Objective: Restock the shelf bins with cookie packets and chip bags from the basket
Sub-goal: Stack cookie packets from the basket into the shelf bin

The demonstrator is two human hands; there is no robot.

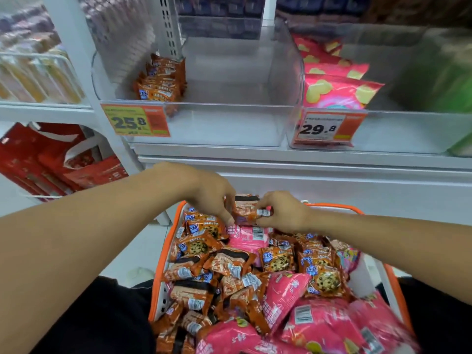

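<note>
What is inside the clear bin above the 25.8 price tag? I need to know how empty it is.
The clear bin holds only a short row of orange cookie packets at its left side. The rest of its floor shows bare. What lies behind the price tag is covered.

Orange-rimmed white plastic basket [163,254] stood below white shelf edge [281,159]. Left clear plastic bin [229,123] held orange cookie packets [161,80] at back-left corner; right clear bin [398,129] held pink chip bags [337,85] at left wall.

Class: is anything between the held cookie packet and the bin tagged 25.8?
Only the bin's own clear front wall. Both hands, left and right, hold the cookie packet below it; the bin's top is open.
</note>
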